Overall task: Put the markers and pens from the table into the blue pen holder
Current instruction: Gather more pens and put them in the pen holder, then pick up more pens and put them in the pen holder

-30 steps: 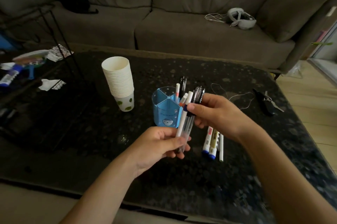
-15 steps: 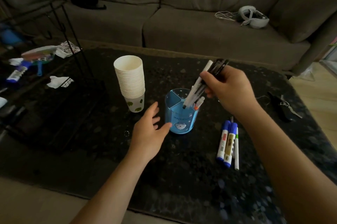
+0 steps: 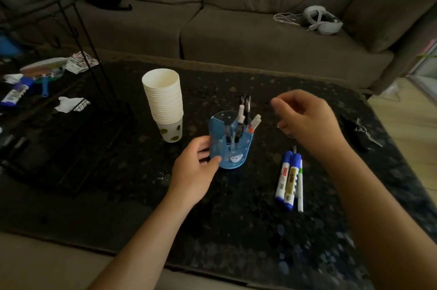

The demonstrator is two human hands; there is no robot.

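The bundle of pens (image 3: 243,117) that the right hand (image 3: 307,122) carried a moment ago now stands in the blue pen holder (image 3: 230,145), and that hand hangs empty, fingers loosely spread, just right of the holder. The left hand (image 3: 196,166) steadies the holder's side (thumb and fingers against its wall). Three markers (image 3: 290,177) remain on the tabletop (image 3: 142,195), right of the holder, likely next.

Both forearms are bare up to the lower edge of the frame, with no sleeves. The left hand (image 3: 192,166) and right hand (image 3: 307,119) wear no gloves.
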